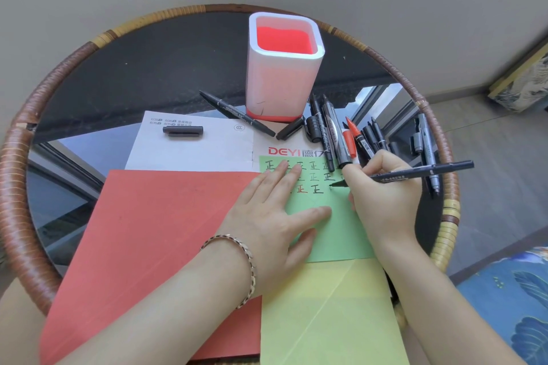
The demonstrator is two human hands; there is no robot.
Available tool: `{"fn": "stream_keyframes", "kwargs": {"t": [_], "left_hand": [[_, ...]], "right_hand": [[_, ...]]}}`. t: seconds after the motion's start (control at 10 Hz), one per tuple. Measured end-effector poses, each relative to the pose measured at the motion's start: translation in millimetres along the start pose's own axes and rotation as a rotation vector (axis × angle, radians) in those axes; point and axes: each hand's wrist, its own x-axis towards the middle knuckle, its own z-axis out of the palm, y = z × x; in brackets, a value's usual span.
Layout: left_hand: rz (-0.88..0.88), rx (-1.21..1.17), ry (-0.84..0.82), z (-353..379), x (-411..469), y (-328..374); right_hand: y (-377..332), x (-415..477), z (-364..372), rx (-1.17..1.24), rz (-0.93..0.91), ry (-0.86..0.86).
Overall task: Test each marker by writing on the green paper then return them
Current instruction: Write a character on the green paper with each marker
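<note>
Worktop: round dark glass worktop with a wound rattan rim; the glass mirrors window frames.
Right hand: right hand has its grip clamped round a slim black marker, capped end pointing out past the rim.
Nib: just left of the grip, on the green paper beside rows of written characters.
Left hand: left hand lies flat left of the grip, fingers straight, pressing the sheet.
Hidden: those fingers cover several characters; the sheet's far right corner is lost under the right hand.
Loose markers: pile of black and red loose markers just beyond the grip, overlapping, count unclear.
Holder: white-and-red square pen holder farther beyond.
Edges: rim close on the grip's right.
Open room: bare glass far left, past the red paper.
Near side: yellow paper, cut off below.
</note>
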Motion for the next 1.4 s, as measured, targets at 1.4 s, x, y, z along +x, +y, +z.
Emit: {"fn": "stream_keyframes", "kwargs": {"t": [1.4], "left_hand": [[-0.002,0.007,-0.009,-0.2,-0.2,-0.3]], "right_hand": [[3.0,0.4,-1.6,-0.049,-0.087,-0.025]]}}
